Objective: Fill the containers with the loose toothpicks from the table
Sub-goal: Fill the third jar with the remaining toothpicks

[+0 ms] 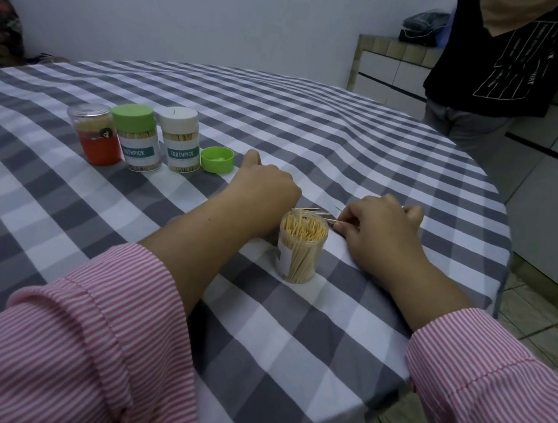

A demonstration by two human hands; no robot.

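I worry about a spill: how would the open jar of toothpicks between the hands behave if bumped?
The open jar is tall, narrow and lidless, so it would probably tip easily and scatter toothpicks. Clear plastic, likely light. On its side it would likely roll. The right hand works close beside it.

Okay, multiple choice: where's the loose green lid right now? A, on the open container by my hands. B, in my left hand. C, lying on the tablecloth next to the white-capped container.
C: the loose green lid lies upturned on the tablecloth beside the white-capped container.
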